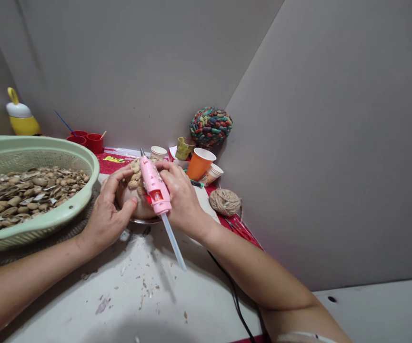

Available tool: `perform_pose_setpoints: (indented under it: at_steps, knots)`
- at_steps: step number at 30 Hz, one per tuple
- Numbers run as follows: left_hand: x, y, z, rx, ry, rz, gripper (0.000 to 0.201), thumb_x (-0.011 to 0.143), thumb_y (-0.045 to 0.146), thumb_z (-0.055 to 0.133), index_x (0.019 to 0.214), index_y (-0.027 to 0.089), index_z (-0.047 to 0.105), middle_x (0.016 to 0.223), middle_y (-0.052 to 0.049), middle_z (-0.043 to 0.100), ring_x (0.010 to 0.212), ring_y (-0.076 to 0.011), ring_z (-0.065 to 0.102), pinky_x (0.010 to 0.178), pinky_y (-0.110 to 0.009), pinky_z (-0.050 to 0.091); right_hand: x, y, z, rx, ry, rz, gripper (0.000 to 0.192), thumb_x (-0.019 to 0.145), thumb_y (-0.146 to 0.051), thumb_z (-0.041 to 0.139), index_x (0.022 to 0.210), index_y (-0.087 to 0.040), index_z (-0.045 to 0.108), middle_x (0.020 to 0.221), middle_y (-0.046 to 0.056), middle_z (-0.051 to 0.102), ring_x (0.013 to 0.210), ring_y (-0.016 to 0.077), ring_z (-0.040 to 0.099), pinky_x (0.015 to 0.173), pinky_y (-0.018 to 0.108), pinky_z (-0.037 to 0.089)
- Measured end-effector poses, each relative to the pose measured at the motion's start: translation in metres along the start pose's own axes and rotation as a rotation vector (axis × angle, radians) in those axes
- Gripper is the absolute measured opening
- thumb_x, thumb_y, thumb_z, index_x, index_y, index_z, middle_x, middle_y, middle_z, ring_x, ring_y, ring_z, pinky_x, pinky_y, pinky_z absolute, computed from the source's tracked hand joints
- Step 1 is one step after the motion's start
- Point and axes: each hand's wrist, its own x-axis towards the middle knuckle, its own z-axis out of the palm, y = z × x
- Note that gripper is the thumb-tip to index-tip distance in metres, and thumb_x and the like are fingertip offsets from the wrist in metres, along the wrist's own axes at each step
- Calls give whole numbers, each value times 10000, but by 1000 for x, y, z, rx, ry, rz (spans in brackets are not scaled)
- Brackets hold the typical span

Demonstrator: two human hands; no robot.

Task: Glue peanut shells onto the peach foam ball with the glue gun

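My right hand [182,197] grips a pink hot glue gun [151,178], its metal nozzle pointing up and away from me. A long translucent glue stick [173,243] sticks out of its rear end. Under the gun sits a smooth, tan, rounded object [141,208] with peanut shells [134,181] on its upper part. My left hand [107,209] curves around the left side of this object, thumb on its near face and fingers at the top. The gun and right hand cover much of the object's right side. Its base rests on something with a shiny rim.
At left stands a green basket [79,202] of shells [23,195]. Behind are red cups [95,143], an orange paper cup [199,164], a multicoloured shell-covered ball [211,126] and twine [225,202]. A black cord [232,286] runs under my right arm. Crumbs litter the white tabletop [120,309].
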Motion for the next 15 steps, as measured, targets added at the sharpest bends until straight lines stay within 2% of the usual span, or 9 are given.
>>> perform_pose_setpoints:
  at_steps: [4,9,15]
  knots:
    - [0,1,-1,-20,-4,-16,480,882,211,576,1360,242,541,1442,-98,617,1377,-286,555,1220,-554,402,-1,0,0,6,2,-4,335,962,-502,584,995,-169,605,1288,192,636,1208,329,591,1015,528,490]
    - [-3,-3,-1,-70,6,-38,494,899,194,534,1389,255,527,1477,-94,599,1401,-281,543,1226,-560,396,-1,-2,-6,66,10,43,313,935,-512,663,959,-211,580,1267,156,640,1193,299,602,1035,490,506]
    - [-6,-7,-2,-141,-2,-83,449,977,266,485,1426,260,508,1531,-111,560,1429,-293,520,1233,-574,379,-6,-5,-21,137,53,71,282,953,-443,687,1039,-187,606,1237,161,636,1170,277,621,1025,446,529]
